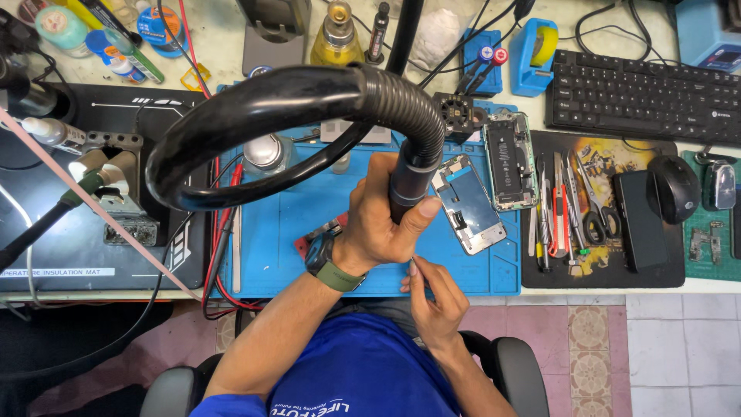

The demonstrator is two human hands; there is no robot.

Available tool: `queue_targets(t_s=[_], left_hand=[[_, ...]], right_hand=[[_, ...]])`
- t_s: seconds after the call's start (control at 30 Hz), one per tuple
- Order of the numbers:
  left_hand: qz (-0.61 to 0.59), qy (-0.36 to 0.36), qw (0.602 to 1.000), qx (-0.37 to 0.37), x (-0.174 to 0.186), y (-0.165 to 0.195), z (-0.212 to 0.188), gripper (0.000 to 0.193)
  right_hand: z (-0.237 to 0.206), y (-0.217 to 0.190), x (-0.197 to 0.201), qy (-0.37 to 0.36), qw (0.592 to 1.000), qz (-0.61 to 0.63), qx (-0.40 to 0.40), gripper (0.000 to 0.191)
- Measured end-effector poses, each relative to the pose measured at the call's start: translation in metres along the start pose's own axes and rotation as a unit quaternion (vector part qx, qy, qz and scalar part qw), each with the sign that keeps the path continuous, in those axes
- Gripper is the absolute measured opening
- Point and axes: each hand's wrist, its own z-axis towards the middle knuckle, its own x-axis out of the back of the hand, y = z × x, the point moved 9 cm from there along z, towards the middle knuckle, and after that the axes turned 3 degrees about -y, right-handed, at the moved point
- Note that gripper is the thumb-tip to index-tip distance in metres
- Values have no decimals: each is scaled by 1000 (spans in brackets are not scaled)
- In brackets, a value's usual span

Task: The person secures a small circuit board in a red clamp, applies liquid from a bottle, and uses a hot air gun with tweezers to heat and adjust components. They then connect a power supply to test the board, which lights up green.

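- Sitting at the far left, a dark heat mat (pixel 93 232) carries a small metal stand (pixel 116 193) and a bottle (pixel 50 133), well apart from both hands.
- A thick black hose (pixel 255 100) loops over the blue work mat (pixel 270 232); the left hand (pixel 378 220) is wrapped tight around the hose's nozzle (pixel 409 181), thumb pressed to its side.
- The hose looks springy, so a looser grip could likely let the nozzle swing into the parts just beside it.
- The right hand (pixel 436 305) sits at the mat's near edge, fingers pinched narrow on something thin and pale; I cannot tell what it is.
- An open phone shell (pixel 467 205) lies just right of the nozzle, a second opened phone (pixel 509 162) beyond it; either might be knocked.
- Further right, tweezers and scissors (pixel 594 220) lie on a dark pad near a mouse (pixel 673 188).
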Motion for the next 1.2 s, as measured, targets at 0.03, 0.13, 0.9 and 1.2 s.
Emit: queue_targets(t_s=[0.03,0.13,0.9,1.2], left_hand=[[4,4,1000,-7,0,1,0,43],[15,12,999,-29,1,2,1,44],[2,7,1000,-9,-5,3,-1,44],[34,23,995,-93,4,26,5,47]], right_hand=[[0,-1,-1,-1,1000,0,2,20],[1,-1,-1,-2,1000,0,4,20],[-1,2,1,5,1000,10,-2,20],[-1,2,2,0,1000,0,-1,20]])
